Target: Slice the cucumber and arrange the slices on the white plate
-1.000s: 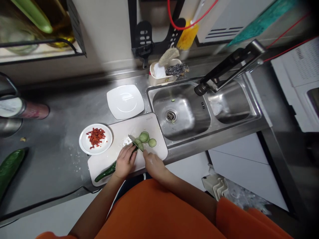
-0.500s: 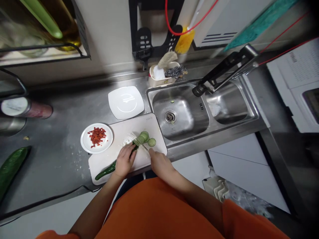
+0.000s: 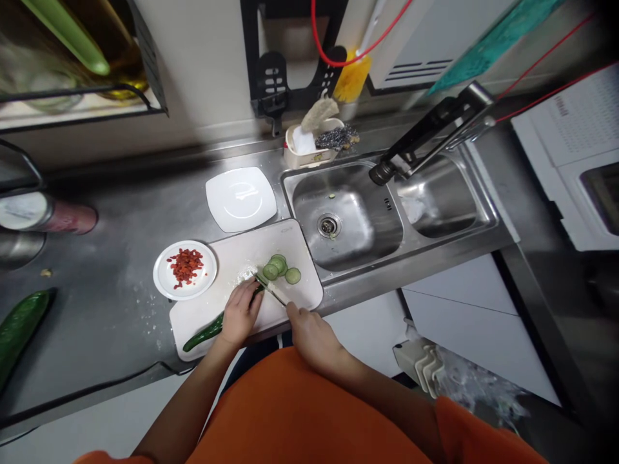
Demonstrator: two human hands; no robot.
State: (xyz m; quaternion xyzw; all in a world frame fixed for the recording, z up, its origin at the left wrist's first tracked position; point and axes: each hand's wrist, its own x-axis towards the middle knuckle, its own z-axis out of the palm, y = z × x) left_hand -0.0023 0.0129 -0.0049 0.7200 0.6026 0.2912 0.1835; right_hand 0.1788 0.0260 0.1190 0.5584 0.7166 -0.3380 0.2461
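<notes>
A dark green cucumber (image 3: 205, 333) lies slantwise on the white cutting board (image 3: 290, 235). My left hand (image 3: 240, 313) is closed over its upper part, fingers near the cut end. In my right hand (image 3: 313, 335) is a knife (image 3: 273, 292), gripped by the handle, its blade against the cucumber's cut end beside my left fingertips. Several round cucumber slices (image 3: 275, 267) overlap just beyond the blade, and one slice (image 3: 293, 276) lies apart to the right. The knife's handle is hidden inside my fist.
A white plate of chopped red pieces (image 3: 186, 267) stands at the board's left edge. Behind the board is a square white plate (image 3: 240, 198). To the right are a steel double sink (image 3: 348, 241) and faucet (image 3: 430, 135). Another cucumber (image 3: 22, 328) lies far left.
The knife has shifted slightly left, onto the cucumber's end, and the slice at the blade now lies with the others. The whole view has moved a little.
</notes>
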